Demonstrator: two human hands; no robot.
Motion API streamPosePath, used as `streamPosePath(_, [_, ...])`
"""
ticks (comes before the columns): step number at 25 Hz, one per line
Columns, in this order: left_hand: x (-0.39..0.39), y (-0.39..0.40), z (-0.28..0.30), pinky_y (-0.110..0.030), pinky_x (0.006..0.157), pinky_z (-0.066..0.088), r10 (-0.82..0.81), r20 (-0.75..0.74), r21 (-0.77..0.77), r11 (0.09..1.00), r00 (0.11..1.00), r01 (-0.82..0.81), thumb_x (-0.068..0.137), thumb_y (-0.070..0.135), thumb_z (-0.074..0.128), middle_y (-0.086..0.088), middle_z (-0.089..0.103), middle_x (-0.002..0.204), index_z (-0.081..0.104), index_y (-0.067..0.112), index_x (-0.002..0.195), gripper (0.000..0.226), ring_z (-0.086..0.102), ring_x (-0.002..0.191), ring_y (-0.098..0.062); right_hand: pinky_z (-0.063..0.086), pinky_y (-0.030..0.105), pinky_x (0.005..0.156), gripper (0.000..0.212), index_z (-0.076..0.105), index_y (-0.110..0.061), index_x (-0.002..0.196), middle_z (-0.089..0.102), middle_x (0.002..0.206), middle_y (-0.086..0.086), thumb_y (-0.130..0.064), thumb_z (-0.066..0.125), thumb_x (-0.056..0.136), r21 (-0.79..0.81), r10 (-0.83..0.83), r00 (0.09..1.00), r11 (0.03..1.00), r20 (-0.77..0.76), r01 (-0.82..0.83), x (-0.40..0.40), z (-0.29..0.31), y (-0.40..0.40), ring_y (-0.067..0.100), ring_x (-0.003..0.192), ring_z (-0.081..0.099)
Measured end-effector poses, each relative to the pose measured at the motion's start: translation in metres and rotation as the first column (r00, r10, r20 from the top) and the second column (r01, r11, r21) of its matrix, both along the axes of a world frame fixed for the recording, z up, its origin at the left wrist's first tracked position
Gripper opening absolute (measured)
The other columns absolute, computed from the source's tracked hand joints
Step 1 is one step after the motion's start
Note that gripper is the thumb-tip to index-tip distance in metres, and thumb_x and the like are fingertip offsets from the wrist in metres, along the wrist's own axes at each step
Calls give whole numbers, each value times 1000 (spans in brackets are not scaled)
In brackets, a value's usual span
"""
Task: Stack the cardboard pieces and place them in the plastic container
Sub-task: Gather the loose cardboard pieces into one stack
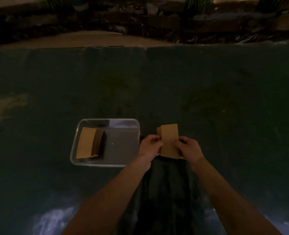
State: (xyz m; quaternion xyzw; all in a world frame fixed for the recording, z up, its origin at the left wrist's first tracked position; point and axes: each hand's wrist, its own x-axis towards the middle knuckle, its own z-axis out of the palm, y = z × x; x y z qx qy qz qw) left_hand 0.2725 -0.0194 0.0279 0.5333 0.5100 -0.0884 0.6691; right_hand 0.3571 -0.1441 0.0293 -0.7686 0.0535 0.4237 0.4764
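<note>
We hold a small cardboard stack (169,140) upright just right of the container (104,164), left hand (150,146) and right hand (188,149) each closed on a side edge, likely to square it. Another stack (87,143) already leans inside the container's left end.

I can read no words, numbers or labels anywhere. The cardboard pieces (169,139) that I hold show plain brown faces, and so does the stack of cardboard (87,143) in the plastic container (104,165). The light is too dim to make out any fine print.
</note>
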Motion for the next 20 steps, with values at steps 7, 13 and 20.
streamPosePath(7, [18, -4, -24, -28, 82, 46, -54, -114, 288, 954, 992, 85, 92, 23, 63, -1, 65, 119, 63, 18, 125, 33, 58, 99, -13, 51, 28, 86, 46, 61, -14, 131, 66, 125, 6, -37, 64, 91, -262, 175, 945, 960, 277, -101, 8, -26, 15, 23, 111, 63])
streamPosePath(13, [18, -2, -30, -25, 79, 43, -84, -159, 359, 923, 984, 137, 94, 19, 59, -4, 67, 122, 62, 16, 126, 32, 58, 98, -12, 48, 26, 78, 40, 63, -15, 125, 63, 119, 5, -35, 63, 91, -311, 223, 885, 946, 408, -95, 0, -34, 23, 16, 97, 61])
streamPosePath(20, [20, 0, -38, -17, 66, 39, -100, -173, 325, 933, 980, 152, 93, 21, 62, 2, 62, 118, 58, 20, 127, 34, 53, 94, -8, 54, 37, 83, 41, 61, -20, 127, 60, 122, 4, -37, 64, 89, -350, 211, 876, 935, 433, -52, -6, -40, 22, 21, 103, 62])
